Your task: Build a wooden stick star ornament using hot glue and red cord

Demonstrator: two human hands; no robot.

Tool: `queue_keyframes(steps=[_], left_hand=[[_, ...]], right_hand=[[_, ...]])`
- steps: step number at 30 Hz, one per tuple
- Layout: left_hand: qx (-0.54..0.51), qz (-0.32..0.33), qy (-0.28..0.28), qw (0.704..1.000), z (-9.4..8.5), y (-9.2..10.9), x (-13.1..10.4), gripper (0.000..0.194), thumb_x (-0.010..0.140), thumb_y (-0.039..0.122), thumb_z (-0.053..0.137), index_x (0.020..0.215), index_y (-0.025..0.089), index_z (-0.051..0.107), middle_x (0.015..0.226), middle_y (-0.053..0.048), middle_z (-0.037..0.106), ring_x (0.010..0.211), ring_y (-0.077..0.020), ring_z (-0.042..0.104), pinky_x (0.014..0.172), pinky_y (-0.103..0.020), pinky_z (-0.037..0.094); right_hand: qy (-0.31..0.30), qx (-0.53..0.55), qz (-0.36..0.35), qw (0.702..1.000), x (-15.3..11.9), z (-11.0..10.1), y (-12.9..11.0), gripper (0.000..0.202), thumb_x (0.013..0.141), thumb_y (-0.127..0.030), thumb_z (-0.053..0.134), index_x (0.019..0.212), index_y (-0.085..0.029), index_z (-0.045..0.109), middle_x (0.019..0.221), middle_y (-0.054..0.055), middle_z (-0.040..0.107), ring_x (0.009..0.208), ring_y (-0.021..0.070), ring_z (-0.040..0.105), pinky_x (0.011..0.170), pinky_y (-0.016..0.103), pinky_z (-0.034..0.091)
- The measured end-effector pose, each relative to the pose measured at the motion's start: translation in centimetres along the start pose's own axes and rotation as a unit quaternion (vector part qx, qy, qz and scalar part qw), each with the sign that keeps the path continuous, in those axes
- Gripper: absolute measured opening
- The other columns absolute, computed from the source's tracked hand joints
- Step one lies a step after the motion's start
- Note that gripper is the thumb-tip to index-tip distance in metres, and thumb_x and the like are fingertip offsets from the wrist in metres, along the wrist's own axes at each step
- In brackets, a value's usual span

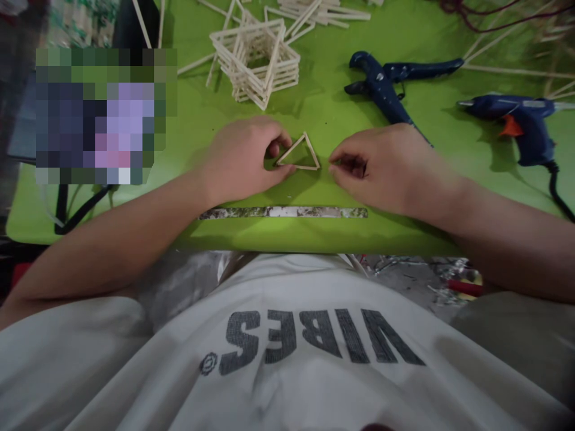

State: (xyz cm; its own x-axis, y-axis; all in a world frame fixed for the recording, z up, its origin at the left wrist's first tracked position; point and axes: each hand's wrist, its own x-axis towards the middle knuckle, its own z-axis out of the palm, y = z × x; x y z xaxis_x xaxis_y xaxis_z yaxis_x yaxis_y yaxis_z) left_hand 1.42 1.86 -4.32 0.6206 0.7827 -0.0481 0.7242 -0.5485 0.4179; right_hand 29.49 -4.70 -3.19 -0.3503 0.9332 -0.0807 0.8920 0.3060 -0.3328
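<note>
A small triangle of thin wooden sticks (312,151) is just above the green table. My left hand (247,157) pinches its left corner, thumb on the near side and fingers on the far side. My right hand (386,167) is just right of the triangle, apart from it, with thumb and fingertips drawn together; whether something small is between them is hidden. Beyond my left hand, a stack of stick triangles (265,90) is layered into a star shape. A blue plier-like cutter (381,84) lies beyond my right hand.
A blue glue gun (530,120) with an orange trigger lies at the right, its cable running off the edge. A patterned strip (287,212) lies along the near table edge (278,239). Loose sticks (332,13) are piled at the back. A pixelated patch covers the left.
</note>
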Motion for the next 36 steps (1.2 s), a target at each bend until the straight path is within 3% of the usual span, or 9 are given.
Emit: queue_keyframes(steps=[3,8,12,16,20,23,30,36], left_hand=[[-0.007,-0.003,-0.004,1.000,-0.2,0.0,-0.1,0.038,0.102,0.046,0.080,0.131,0.022,0.085,0.114,-0.008,0.084,0.093,-0.0254,0.074,0.082,-0.042,0.053],[0.014,0.026,-0.045,0.999,-0.7,-0.2,-0.3,0.046,0.107,0.048,0.075,0.147,0.028,0.083,0.133,-0.009,0.085,0.116,-0.0303,0.077,0.101,-0.046,0.061],[0.047,0.048,-0.060,0.996,-0.8,-0.2,-0.4,0.047,0.108,0.041,0.071,0.150,0.023,0.084,0.141,-0.013,0.084,0.124,-0.0331,0.079,0.103,-0.047,0.060],[0.042,0.031,-0.060,0.997,-0.6,-0.2,-0.5,0.051,0.110,0.052,0.069,0.152,0.026,0.082,0.146,-0.010,0.082,0.130,-0.0326,0.078,0.110,-0.045,0.060],[0.041,0.025,-0.054,0.997,-0.6,-0.2,-0.7,0.051,0.109,0.051,0.069,0.151,0.027,0.083,0.146,-0.010,0.082,0.128,-0.0332,0.079,0.111,-0.047,0.062],[0.034,0.029,-0.056,0.997,-0.6,-0.1,-0.8,0.050,0.111,0.050,0.068,0.152,0.025,0.082,0.146,-0.012,0.082,0.126,-0.0339,0.080,0.111,-0.050,0.063],[0.046,0.019,-0.047,0.998,-0.3,-0.2,-0.7,0.052,0.108,0.053,0.070,0.152,0.028,0.083,0.144,-0.009,0.082,0.125,-0.0326,0.082,0.108,-0.046,0.064],[0.037,0.024,-0.050,0.998,-0.5,0.0,-0.9,0.059,0.111,0.052,0.067,0.159,0.022,0.082,0.151,-0.014,0.079,0.113,-0.0325,0.079,0.103,-0.049,0.061]], right_hand=[[-0.003,-0.023,0.001,1.000,0.0,-0.1,-0.4,0.023,0.107,-0.023,0.068,0.114,-0.023,0.090,0.111,0.014,0.091,0.102,0.0379,0.084,0.088,0.049,0.055],[0.000,-0.015,-0.001,1.000,0.1,0.1,-0.6,0.027,0.111,-0.030,0.066,0.128,-0.031,0.087,0.116,0.010,0.089,0.107,0.0365,0.081,0.093,0.049,0.057],[-0.004,-0.031,-0.007,0.999,0.2,0.2,-0.6,0.024,0.111,-0.029,0.064,0.120,-0.029,0.087,0.116,0.011,0.087,0.106,0.0361,0.080,0.093,0.049,0.058],[-0.006,-0.029,-0.026,0.999,0.3,0.3,-0.6,0.033,0.115,-0.030,0.062,0.135,-0.023,0.087,0.123,0.016,0.085,0.116,0.0376,0.080,0.097,0.050,0.060],[-0.009,-0.021,-0.035,0.999,0.4,0.4,-0.7,0.045,0.118,-0.031,0.062,0.154,-0.016,0.084,0.130,0.019,0.082,0.116,0.0371,0.079,0.097,0.050,0.060],[-0.011,-0.028,-0.022,0.999,0.4,0.5,-0.7,0.048,0.119,-0.032,0.061,0.161,-0.021,0.081,0.136,0.018,0.082,0.113,0.0354,0.078,0.097,0.048,0.061],[-0.024,-0.015,-0.021,0.999,0.5,1.0,-0.3,0.049,0.119,-0.040,0.057,0.160,-0.029,0.082,0.142,0.015,0.079,0.113,0.0346,0.078,0.093,0.045,0.058],[-0.011,-0.001,-0.039,0.999,0.4,1.1,-0.2,0.051,0.117,-0.037,0.061,0.160,-0.024,0.084,0.138,0.017,0.076,0.107,0.0341,0.078,0.092,0.045,0.057]])
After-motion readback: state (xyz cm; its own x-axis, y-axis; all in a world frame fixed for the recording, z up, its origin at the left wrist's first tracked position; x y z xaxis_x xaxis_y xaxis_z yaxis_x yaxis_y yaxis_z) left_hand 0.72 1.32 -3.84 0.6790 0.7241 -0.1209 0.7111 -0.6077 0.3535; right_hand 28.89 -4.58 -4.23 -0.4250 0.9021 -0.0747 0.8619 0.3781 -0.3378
